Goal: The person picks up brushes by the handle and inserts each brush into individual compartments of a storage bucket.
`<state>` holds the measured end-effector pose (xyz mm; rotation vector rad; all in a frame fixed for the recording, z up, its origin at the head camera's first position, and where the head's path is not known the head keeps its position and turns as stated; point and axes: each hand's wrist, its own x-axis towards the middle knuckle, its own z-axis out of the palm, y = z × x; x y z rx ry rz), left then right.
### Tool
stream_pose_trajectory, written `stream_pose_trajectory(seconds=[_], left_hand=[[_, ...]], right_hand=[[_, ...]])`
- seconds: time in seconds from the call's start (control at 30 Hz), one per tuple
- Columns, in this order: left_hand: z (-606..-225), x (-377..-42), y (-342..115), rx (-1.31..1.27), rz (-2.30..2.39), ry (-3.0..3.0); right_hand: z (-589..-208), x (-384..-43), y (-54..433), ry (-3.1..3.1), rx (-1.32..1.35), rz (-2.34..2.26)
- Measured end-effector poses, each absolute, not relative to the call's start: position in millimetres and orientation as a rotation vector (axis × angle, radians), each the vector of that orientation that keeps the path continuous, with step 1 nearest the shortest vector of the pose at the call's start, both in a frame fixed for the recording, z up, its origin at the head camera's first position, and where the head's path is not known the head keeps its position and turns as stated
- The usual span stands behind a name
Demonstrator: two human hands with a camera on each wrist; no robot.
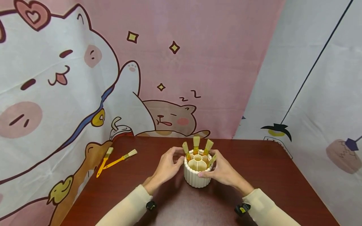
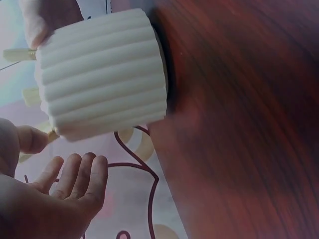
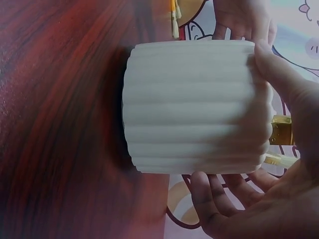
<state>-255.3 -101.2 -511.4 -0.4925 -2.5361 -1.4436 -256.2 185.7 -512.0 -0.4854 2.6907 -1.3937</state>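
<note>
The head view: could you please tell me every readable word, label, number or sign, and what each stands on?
"Z", larger, on the backdrop above the sleeping drawn animal.
"Z", smaller, beside it on the backdrop.
Right wrist device: any marking is too small to read.
White holder, brushes: none visible.

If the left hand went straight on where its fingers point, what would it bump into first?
Most likely the white ribbed holder: the left hand points toward its side. The leftmost brush in it is very close too, and the gap is hard to judge.
</note>
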Motion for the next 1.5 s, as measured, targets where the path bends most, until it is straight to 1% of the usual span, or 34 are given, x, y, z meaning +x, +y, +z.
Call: stream_pose_trajectory(seconds=[0.23, 0.5, 0.97, 1.23, 1.5], left_hand=[[-512, -258, -121, -0.446, -1.376, -2.541], [-522, -266, -150, -0.383, -1.191, -2.562], [-538, -275, -210, -0.043, -0.915, -2.73], [-544, -277, -247, 0.083, -0.807, -2.803], [-552, -277, -282, 0.202, -0.705, -2.887]], right_hand=[[-512, -250, 179, 2.801, -0.458, -1.346], [-512, -244, 173, 2.905, -0.419, -1.303], [-515, -238, 171, 2.979, -0.437, -1.156], [-512, -240, 180, 2.942, -0.531, -1.12], [-515, -257, 203, 2.801, -0.644, -1.119]])
